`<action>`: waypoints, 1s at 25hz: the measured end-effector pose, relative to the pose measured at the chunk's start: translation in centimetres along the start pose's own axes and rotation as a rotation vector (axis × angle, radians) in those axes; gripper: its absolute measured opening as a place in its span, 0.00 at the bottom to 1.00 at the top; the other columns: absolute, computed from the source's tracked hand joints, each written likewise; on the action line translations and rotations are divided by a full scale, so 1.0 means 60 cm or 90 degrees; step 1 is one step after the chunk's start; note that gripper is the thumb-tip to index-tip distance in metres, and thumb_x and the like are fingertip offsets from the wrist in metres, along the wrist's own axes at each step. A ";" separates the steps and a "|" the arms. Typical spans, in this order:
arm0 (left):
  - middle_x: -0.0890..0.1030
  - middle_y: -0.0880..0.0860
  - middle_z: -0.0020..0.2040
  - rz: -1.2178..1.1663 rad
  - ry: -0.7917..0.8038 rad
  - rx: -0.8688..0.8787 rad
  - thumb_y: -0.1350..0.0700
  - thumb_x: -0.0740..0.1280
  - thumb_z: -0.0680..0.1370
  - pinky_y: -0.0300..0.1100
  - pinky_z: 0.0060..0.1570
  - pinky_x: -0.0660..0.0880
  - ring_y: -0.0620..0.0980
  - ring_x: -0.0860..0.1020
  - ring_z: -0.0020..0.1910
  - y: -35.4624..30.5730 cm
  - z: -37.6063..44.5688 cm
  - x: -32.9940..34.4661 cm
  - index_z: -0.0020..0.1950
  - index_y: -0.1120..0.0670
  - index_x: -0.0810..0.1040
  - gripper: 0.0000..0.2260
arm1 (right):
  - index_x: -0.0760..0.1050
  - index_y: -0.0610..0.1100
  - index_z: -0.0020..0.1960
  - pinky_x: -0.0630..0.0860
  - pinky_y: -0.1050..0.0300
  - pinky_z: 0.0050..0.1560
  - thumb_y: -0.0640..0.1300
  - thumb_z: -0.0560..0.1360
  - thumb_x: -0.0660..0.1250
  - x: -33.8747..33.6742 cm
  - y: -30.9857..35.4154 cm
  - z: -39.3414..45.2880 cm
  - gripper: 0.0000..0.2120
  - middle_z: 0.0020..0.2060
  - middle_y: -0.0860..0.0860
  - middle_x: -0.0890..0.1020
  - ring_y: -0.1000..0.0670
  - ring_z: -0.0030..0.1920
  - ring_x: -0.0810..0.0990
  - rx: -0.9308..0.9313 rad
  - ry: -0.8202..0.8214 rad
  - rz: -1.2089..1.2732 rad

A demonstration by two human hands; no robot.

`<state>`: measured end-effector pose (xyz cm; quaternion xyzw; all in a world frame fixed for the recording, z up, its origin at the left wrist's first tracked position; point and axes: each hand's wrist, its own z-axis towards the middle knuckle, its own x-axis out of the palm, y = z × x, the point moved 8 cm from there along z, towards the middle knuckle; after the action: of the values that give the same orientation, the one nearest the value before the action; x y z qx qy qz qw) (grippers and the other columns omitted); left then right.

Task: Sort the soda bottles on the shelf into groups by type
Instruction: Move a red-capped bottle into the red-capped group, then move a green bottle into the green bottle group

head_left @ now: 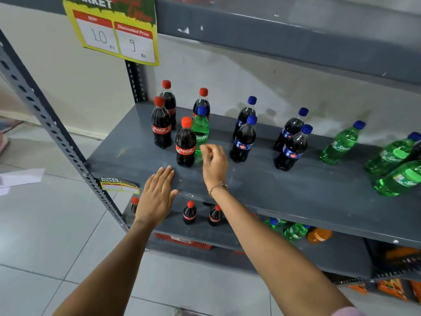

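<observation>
On the grey shelf (284, 185) several red-capped Coca-Cola bottles (185, 144) stand at the left. A green Sprite bottle (201, 128) with a blue cap stands among them. Several dark blue-capped cola bottles (243, 140) stand in the middle. More green Sprite bottles (340, 144) stand at the right. My left hand (157, 197) lies flat on the shelf's front edge, holding nothing. My right hand (215, 164) hovers just in front of the Sprite bottle among the Cokes, fingers loosely curled and apart, touching no bottle.
A yellow price sign (116, 35) hangs from the upper shelf (296, 35). The perforated grey upright (45, 115) stands at the left. The lower shelf (250, 238) holds Coke bottles (189, 213), green bottles and an orange one (319, 234). Tiled floor lies left and below.
</observation>
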<state>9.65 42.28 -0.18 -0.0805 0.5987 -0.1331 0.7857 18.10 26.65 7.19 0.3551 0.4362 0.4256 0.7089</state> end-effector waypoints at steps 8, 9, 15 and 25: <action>0.67 0.59 0.72 -0.006 -0.001 0.008 0.43 0.44 0.81 0.54 0.70 0.59 0.57 0.62 0.72 0.001 0.001 -0.001 0.72 0.61 0.63 0.28 | 0.58 0.41 0.70 0.66 0.52 0.68 0.35 0.71 0.68 0.066 -0.050 0.065 0.31 0.67 0.43 0.70 0.45 0.67 0.69 0.196 0.245 0.014; 0.67 0.59 0.72 -0.004 -0.001 0.011 0.43 0.44 0.81 0.54 0.70 0.58 0.57 0.61 0.72 0.001 0.002 0.000 0.72 0.61 0.63 0.28 | 0.61 0.40 0.68 0.68 0.51 0.67 0.33 0.71 0.68 0.070 -0.056 0.068 0.28 0.65 0.42 0.73 0.44 0.66 0.70 0.218 0.236 0.045; 0.65 0.58 0.73 0.002 -0.012 0.022 0.43 0.44 0.81 0.50 0.72 0.53 0.55 0.58 0.74 0.003 -0.001 0.001 0.73 0.60 0.61 0.28 | 0.67 0.40 0.62 0.73 0.55 0.60 0.32 0.70 0.69 0.033 -0.063 0.053 0.23 0.58 0.42 0.77 0.48 0.57 0.76 0.200 0.150 0.025; 0.63 0.62 0.73 -0.064 -0.032 0.000 0.48 0.45 0.81 0.50 0.73 0.48 0.57 0.56 0.74 -0.117 -0.034 0.013 0.72 0.64 0.61 0.27 | 0.68 0.45 0.64 0.69 0.64 0.54 0.39 0.71 0.69 -0.146 -0.108 -0.038 0.23 0.52 0.51 0.77 0.56 0.51 0.74 0.189 0.150 -0.029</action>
<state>7.10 35.40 0.55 -0.1136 0.5741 -0.1702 0.7928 15.63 16.43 3.45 0.3935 0.5824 0.3791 0.6019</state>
